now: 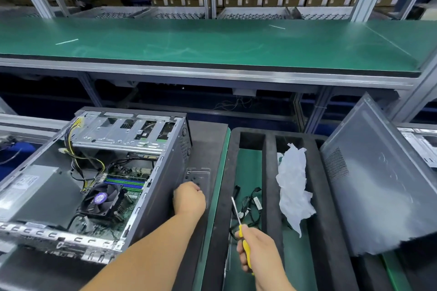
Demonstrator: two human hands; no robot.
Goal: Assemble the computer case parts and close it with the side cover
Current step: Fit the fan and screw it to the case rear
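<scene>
My left hand (190, 197) curls, contents hidden, beside the open case (99, 172). My right hand (256, 247) grips a screwdriver (238, 217); I should seat its tip squarely.

Your left hand (189, 197) is curled into a loose fist, knuckles up, at the end of a bare forearm stretched forward and up from the lower left; whether it pinches anything cannot be told. Your right hand (256, 247) sits lower and nearer, fingers wrapped around a screwdriver (240, 222) whose shaft points up and away.
</scene>
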